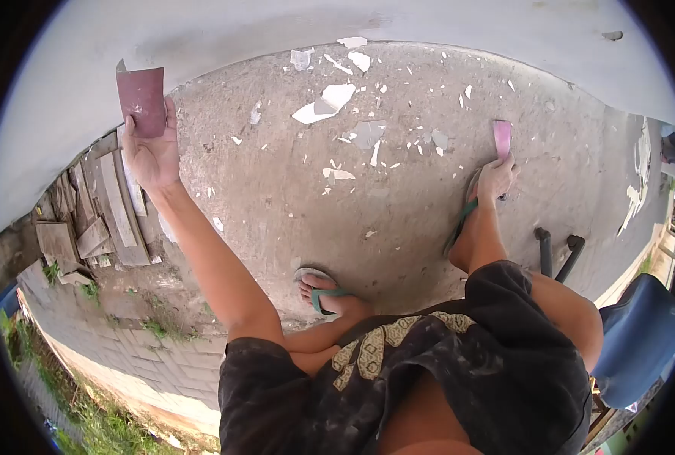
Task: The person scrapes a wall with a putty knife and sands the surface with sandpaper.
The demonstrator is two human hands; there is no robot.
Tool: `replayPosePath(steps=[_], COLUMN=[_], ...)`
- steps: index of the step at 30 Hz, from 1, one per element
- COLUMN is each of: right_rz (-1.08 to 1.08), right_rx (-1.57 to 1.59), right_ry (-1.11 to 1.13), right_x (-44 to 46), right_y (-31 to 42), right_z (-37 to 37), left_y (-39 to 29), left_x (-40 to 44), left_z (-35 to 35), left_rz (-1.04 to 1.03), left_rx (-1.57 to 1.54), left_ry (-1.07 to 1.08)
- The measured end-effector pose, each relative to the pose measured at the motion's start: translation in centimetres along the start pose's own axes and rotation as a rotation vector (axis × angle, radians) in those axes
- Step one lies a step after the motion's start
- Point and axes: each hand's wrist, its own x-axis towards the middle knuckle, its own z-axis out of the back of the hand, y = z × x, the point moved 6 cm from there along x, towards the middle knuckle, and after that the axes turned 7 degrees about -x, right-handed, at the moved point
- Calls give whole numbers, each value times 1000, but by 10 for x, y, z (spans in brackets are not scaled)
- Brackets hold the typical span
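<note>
My left hand (152,155) is raised at the upper left, its thumb and fingers closed on the lower end of a curved sheet of dark red sandpaper (143,98), close to the pale wall (223,38). My right hand (497,179) is low on the right, beside my sandalled foot, wrapped round the handle of a scraper whose pink blade (502,136) points away from me. Most of the handle is hidden in the fingers. White and grey paint flakes (336,98) lie scattered over the concrete floor (261,205) between my hands.
Old wooden boards (113,201) are piled at the left against the wall's foot. A blue plastic chair (641,341) and two dark pipe ends (544,246) stand at the right. Paving (140,356) and weeds (102,425) show at the lower left.
</note>
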Motion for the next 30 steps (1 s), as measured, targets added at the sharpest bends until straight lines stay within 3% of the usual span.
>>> replayPosePath(steps=[4, 6, 10, 12, 14, 17, 24, 30], right_rz=[235, 297, 221, 30, 68, 62, 49, 54], right_rx=[301, 606, 980, 1386, 1482, 1523, 1556, 1561], right_ry=[-195, -214, 299, 716, 917, 992, 869, 902], right_x=[-7, -10, -50, -80, -95, -92, -85, -86], right_y=[63, 114, 215, 257, 283, 298, 297, 298], right_z=[11, 14, -15, -15, -26, -40, -27, -31], left_y=[-41, -57, -65, -66, -75, -80, -68, -53], left_x=[-12, -18, -38, -48, -53, -63, -69, -65], left_z=[3, 6, -5, -10, -8, -10, -20, -25], left_rz=[-110, -105, -63, -41, -88, -154, -127, -108], left_rx=[-200, -214, -172, -156, -82, 37, 132, 283], left_ry=[-8, 17, -38, -25, -39, -115, -128, -175])
